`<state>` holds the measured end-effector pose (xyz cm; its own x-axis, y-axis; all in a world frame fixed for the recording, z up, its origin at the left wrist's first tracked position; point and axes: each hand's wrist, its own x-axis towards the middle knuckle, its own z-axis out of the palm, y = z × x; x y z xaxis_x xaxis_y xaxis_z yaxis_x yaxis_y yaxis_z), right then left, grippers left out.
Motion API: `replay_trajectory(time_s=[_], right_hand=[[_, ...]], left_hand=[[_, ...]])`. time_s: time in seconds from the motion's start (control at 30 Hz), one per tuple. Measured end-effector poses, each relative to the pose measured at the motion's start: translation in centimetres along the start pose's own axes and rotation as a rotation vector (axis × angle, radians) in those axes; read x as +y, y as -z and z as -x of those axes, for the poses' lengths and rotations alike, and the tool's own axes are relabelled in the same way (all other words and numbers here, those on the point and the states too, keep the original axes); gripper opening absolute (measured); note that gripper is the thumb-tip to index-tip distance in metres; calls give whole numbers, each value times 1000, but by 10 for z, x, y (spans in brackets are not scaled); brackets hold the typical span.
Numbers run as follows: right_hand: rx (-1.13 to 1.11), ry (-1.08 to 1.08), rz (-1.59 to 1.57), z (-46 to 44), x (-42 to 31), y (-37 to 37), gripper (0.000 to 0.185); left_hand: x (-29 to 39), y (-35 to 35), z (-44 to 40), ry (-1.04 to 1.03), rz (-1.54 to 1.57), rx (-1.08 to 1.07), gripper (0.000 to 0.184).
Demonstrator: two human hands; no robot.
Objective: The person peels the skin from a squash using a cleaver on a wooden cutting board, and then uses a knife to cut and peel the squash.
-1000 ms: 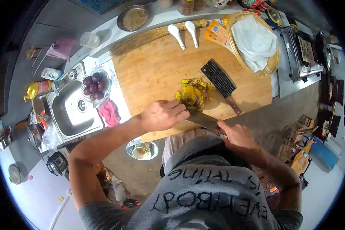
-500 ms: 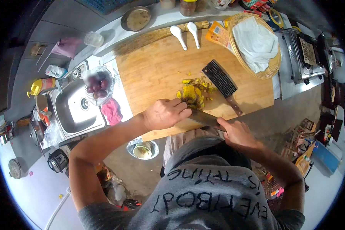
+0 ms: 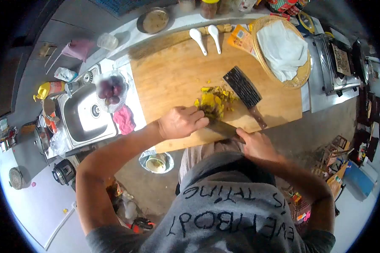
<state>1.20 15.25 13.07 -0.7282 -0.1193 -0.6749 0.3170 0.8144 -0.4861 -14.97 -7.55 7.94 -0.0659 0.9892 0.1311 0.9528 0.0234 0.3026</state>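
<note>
Across the wooden board (image 3: 169, 80), nearest its front edge, the right hand (image 3: 257, 144) grips a knife (image 3: 221, 127); the left hand (image 3: 184, 122) curls its fingers at the blade's tip, beside chopped yellow food (image 3: 211, 104). Beyond lie a cleaver (image 3: 243, 87) and two white spoons (image 3: 206, 40).

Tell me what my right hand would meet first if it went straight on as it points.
Led by the knife it holds, your right hand would probably meet your left hand first, its curled fingers near the blade; depth there is hard to judge.

Upside-down "EVERYBODY IS …TING" on grey shirt (image 3: 226, 213)
</note>
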Motion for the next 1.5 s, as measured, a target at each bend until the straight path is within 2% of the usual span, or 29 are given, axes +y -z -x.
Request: replay_trajectory(time_s=[0.07,0.5,0.67,0.87,0.9,0.93,1.0,1.03,1.07,1.13,1.3,1.37,1.5], right_hand=[[-26,-50,40,-3,-5,4,44],[82,30,62,-5,1,-4,42],[116,78,41,-12,26,-19,39],[166,115,64,-8,20,-21,44],[206,127,43,-7,22,-25,43],[215,135,54,-6,22,-27,43],[219,127,48,-4,20,-27,40],[181,77,86,-5,18,-26,42],[178,80,97,-5,15,-26,42],[151,78,113,-6,11,-24,42],[131,94,140,-11,4,-23,44],[105,96,137,-13,4,-21,43],[101,97,124,-16,-4,-10,41]], left_hand=[[-1,-3,1,-2,22,8,26],[-7,-7,2,6,58,24,31],[5,-6,-7,20,40,26,26],[8,1,-2,5,-22,27,25],[9,8,-3,20,-45,-52,19],[12,13,-4,22,-58,-43,19],[21,22,-11,131,5,-109,27],[25,26,-21,268,52,-139,43],[28,21,-27,275,53,-129,43],[28,11,-38,527,102,17,40],[20,5,-28,566,115,96,31],[17,8,-27,583,210,-2,27],[4,10,-30,596,241,-50,26]])
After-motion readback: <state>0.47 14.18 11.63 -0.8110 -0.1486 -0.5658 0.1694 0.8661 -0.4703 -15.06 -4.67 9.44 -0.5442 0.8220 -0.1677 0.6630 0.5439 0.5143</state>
